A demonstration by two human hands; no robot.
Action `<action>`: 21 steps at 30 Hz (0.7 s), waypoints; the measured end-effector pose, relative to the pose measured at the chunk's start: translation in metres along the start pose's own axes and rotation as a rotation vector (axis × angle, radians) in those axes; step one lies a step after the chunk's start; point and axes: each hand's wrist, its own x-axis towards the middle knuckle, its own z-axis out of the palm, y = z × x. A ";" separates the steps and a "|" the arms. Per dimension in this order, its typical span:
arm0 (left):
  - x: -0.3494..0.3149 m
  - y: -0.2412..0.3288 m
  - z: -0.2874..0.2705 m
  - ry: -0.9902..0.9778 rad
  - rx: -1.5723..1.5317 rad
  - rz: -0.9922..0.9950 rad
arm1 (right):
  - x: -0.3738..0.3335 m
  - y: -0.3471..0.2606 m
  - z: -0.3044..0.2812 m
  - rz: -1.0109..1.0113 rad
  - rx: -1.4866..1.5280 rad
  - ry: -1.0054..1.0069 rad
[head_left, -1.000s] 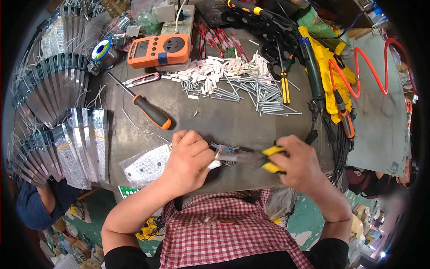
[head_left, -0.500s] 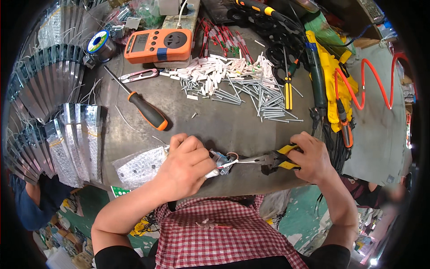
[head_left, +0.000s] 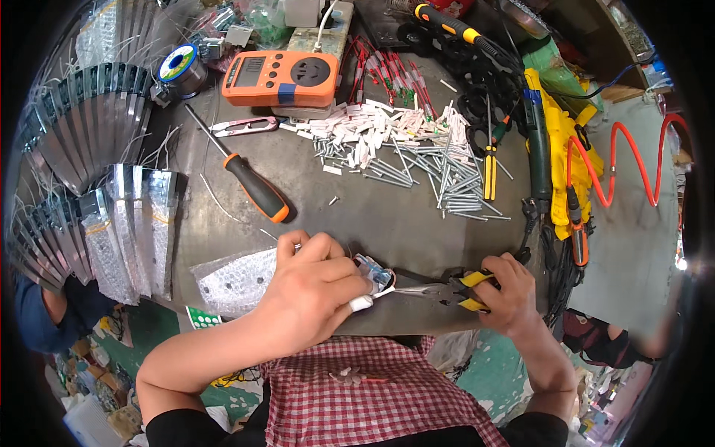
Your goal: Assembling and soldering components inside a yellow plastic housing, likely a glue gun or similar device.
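My left hand (head_left: 316, 290) is closed round the end of a bubble-wrapped metal strip (head_left: 232, 284), which lies flat on the bench to its left. Beyond my fingertips a small blue-and-silver electronic part (head_left: 375, 274) sticks out, with a reddish wire loop and a white sleeve (head_left: 362, 303) beside it. My right hand (head_left: 509, 296) grips long-nose pliers (head_left: 451, 290) by their yellow-and-black handles. Their thin jaws point left and meet the white lead by the sleeve; whether they clamp it is too small to tell.
Behind my hands lie a screwdriver (head_left: 255, 186), an orange meter (head_left: 281, 77), small snips (head_left: 246, 127), white sleeves (head_left: 372, 127) and long screws (head_left: 462, 190). Wrapped metal strips (head_left: 132, 238) fan out at left. At right are a black tool (head_left: 538, 145), yellow cloth (head_left: 566, 127) and a red coiled cord (head_left: 612, 160).
The head view has shifted, so the bench things appear farther right. My right hand and the pliers have come nearer to me, and the pliers now tilt differently. My left hand keeps its hold.
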 end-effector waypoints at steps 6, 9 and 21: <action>-0.005 0.003 0.006 0.028 -0.090 -0.083 | 0.002 -0.014 0.000 0.043 -0.061 0.107; -0.009 0.006 0.009 0.060 -0.159 -0.129 | -0.003 -0.018 0.003 0.072 -0.068 0.116; -0.015 0.005 0.028 0.260 0.245 0.107 | -0.013 -0.038 -0.006 0.207 0.168 -0.094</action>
